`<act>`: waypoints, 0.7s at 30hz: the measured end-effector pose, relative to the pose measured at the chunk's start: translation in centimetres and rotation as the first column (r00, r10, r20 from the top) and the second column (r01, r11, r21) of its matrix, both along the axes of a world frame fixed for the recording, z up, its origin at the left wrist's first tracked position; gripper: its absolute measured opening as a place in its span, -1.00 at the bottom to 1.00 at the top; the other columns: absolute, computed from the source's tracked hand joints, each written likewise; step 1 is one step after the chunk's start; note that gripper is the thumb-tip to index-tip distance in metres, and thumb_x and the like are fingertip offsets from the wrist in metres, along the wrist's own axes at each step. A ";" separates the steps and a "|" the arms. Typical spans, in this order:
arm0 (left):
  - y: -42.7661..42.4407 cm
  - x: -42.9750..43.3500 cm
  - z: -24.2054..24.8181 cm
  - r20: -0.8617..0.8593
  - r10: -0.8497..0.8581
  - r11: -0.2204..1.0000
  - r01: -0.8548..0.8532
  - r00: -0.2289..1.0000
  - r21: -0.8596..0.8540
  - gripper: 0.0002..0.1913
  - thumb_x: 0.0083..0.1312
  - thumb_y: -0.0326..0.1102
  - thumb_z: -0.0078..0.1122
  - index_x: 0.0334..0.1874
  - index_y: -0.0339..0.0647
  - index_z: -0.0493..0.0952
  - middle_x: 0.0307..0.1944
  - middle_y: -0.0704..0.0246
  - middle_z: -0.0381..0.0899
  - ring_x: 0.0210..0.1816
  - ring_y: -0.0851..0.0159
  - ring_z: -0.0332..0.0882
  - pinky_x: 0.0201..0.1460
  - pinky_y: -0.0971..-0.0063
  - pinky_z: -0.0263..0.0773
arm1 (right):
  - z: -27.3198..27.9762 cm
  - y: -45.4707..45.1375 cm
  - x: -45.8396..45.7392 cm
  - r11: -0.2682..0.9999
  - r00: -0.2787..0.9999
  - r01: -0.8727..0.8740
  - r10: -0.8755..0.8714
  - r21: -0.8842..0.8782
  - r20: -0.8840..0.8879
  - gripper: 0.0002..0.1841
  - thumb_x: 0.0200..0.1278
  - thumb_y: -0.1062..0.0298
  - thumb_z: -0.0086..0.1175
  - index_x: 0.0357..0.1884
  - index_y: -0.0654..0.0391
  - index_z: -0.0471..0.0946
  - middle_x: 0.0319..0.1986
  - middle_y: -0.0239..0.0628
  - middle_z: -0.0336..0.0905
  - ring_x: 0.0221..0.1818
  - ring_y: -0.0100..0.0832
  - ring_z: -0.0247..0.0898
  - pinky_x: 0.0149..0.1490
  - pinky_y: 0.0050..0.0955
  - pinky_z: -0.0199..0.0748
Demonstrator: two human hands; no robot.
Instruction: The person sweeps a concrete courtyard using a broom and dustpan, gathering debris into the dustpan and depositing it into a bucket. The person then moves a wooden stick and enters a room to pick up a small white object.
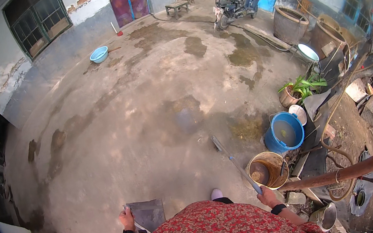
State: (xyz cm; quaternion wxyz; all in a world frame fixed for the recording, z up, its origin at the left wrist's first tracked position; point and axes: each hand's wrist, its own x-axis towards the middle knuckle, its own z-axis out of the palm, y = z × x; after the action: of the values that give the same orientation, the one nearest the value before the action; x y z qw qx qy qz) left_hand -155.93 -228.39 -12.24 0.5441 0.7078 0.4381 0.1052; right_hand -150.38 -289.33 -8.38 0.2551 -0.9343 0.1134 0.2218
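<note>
My left hand (pixel 126 219) grips the upper left corner of a dark grey flat sheet or board (pixel 149 214), which hangs low at my left side. Its lower part is hidden behind my patterned red top. My right hand (pixel 268 197) is closed around the grey-blue handle of a long-handled cleaning tool (pixel 240 168). The tool slants forward and left, and its narrow head (pixel 216 143) is at or just above the concrete floor; whether it is a brush or a squeegee cannot be told. Beneath the handle, on the right, stands a pale bucket (pixel 263 157) stained brown inside.
A blue bucket of cloudy water (pixel 284 132) and a potted plant (pixel 290 95) line the right side. A wooden pole (pixel 347 172) juts in near my right arm. Farther off are a light-blue basin (pixel 99 55), a low table (pixel 177 8) and a parked motorbike (pixel 233 8).
</note>
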 end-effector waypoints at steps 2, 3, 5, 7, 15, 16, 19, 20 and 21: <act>1.4 -1.8 0.5 -0.047 0.119 0.993 -0.119 0.992 0.006 -0.63 0.24 -0.19 0.04 -0.69 -0.21 0.32 -0.81 0.42 0.32 -0.79 0.46 0.25 -0.77 0.55 0.14 | 1.6 0.4 6.8 0.983 0.974 0.117 -0.087 0.140 -0.209 -0.56 -0.05 0.19 0.04 -0.08 0.14 0.38 -0.27 0.03 0.50 -0.17 -0.02 0.44 -0.07 -0.16 0.37; 2.1 -2.4 0.9 -0.068 0.178 0.983 -0.175 0.982 0.048 -0.64 0.25 -0.19 0.04 -0.68 -0.21 0.31 -0.82 0.42 0.31 -0.80 0.45 0.26 -0.79 0.55 0.12 | 2.8 0.7 9.4 0.996 0.994 -0.079 0.076 -0.045 -0.075 -0.56 -0.05 0.19 0.05 -0.05 0.05 0.39 -0.26 -0.03 0.51 -0.15 -0.06 0.44 -0.07 -0.15 0.38; 2.9 -4.1 1.5 -0.068 0.315 0.949 -0.313 0.947 0.045 -0.66 0.24 -0.17 0.05 -0.63 -0.21 0.32 -0.82 0.41 0.31 -0.82 0.44 0.24 -0.81 0.55 0.10 | 5.1 1.8 15.7 0.972 0.978 -0.207 0.203 -0.110 -0.047 -0.58 -0.05 0.19 0.05 -0.07 0.02 0.40 -0.24 -0.09 0.52 -0.15 -0.09 0.45 -0.08 -0.15 0.39; 3.5 -5.1 2.1 -0.088 0.500 0.866 -0.498 0.862 0.039 -0.66 0.22 -0.16 0.07 -0.62 -0.21 0.32 -0.83 0.42 0.30 -0.83 0.44 0.22 -0.82 0.54 0.09 | 7.2 3.7 22.5 0.902 0.920 -0.392 0.387 -0.183 -0.061 -0.62 -0.03 0.17 0.05 -0.11 0.03 0.42 -0.25 -0.13 0.53 -0.14 -0.10 0.45 -0.10 -0.17 0.41; 11.4 0.3 4.9 -0.371 0.697 0.715 -0.558 0.613 0.422 -0.66 0.20 -0.10 0.08 -0.53 -0.25 0.32 -0.80 0.41 0.29 -0.79 0.41 0.19 -0.76 0.46 0.05 | 11.9 17.2 46.1 0.764 0.799 -0.601 0.567 -0.237 -0.199 -0.69 -0.01 0.07 0.03 -0.31 0.08 0.53 -0.32 -0.15 0.56 -0.19 -0.16 0.48 -0.16 -0.21 0.44; 12.9 2.7 4.7 -0.401 0.690 0.723 -0.545 0.603 0.425 -0.66 0.21 -0.08 0.06 -0.49 -0.24 0.33 -0.78 0.40 0.30 -0.77 0.40 0.21 -0.74 0.45 0.07 | 12.6 18.9 48.2 0.749 0.803 -0.596 0.560 -0.289 -0.204 -0.68 -0.01 0.07 0.03 -0.31 0.10 0.53 -0.34 -0.16 0.56 -0.23 -0.17 0.49 -0.18 -0.23 0.45; 17.7 9.9 4.7 -0.461 0.618 0.785 -0.472 0.637 0.401 -0.66 0.22 -0.04 0.02 -0.38 -0.23 0.36 -0.73 0.39 0.34 -0.71 0.38 0.25 -0.67 0.42 0.12 | 13.4 23.6 53.5 0.718 0.798 -0.603 0.537 -0.348 -0.273 -0.65 -0.01 0.07 0.02 -0.34 0.16 0.55 -0.43 -0.18 0.58 -0.34 -0.21 0.53 -0.25 -0.30 0.47; 19.2 12.2 4.8 -0.476 0.585 0.810 -0.442 0.656 0.387 -0.66 0.23 -0.02 0.01 -0.35 -0.22 0.36 -0.71 0.39 0.36 -0.69 0.37 0.27 -0.65 0.40 0.14 | 13.4 25.2 55.2 0.720 0.788 -0.613 0.533 -0.324 -0.308 -0.65 -0.04 0.09 0.03 -0.36 0.19 0.56 -0.45 -0.18 0.58 -0.35 -0.20 0.53 -0.26 -0.30 0.47; 20.6 14.5 4.9 -0.488 0.552 0.832 -0.412 0.676 0.371 -0.65 0.23 -0.01 0.00 -0.31 -0.22 0.37 -0.69 0.38 0.37 -0.67 0.36 0.28 -0.63 0.39 0.16 | 13.4 26.6 56.7 0.726 0.788 -0.612 0.527 -0.314 -0.318 -0.65 -0.06 0.09 0.04 -0.36 0.18 0.57 -0.45 -0.18 0.58 -0.34 -0.19 0.53 -0.25 -0.30 0.47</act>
State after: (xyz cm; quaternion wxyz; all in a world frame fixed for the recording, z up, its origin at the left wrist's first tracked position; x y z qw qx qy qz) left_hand -141.47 -207.74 -7.30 0.2516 0.6215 0.7379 0.0767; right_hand -93.67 -262.78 5.00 -0.0360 -0.9266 -0.1119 0.3572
